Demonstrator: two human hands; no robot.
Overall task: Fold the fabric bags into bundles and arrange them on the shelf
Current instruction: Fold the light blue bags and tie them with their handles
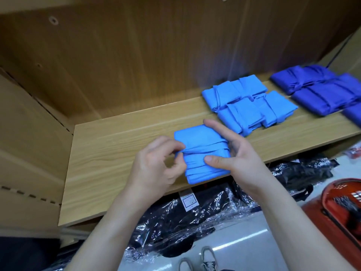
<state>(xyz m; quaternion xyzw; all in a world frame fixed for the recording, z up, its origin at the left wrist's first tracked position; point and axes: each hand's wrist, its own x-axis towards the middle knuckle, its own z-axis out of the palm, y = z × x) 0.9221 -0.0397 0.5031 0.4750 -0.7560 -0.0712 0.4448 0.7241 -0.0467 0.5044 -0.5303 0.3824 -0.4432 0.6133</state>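
Observation:
A light blue folded fabric bag bundle (197,139) lies near the front edge of the wooden shelf (117,153), with a strap wrapped across its middle. My left hand (156,167) pinches the strap end at the bundle's left side. My right hand (232,151) holds the bundle's right side, thumb on top near the front and index finger stretched over the back. Two more light blue bundles (246,102) lie behind it to the right. Dark blue bundles (322,89) lie farther right.
The shelf has a wooden back wall (156,55) and a left side panel (29,133). Below the shelf lie black items in clear plastic wrap (175,222). A red basket (341,212) stands on the floor at the right. My shoes (197,259) show at the bottom.

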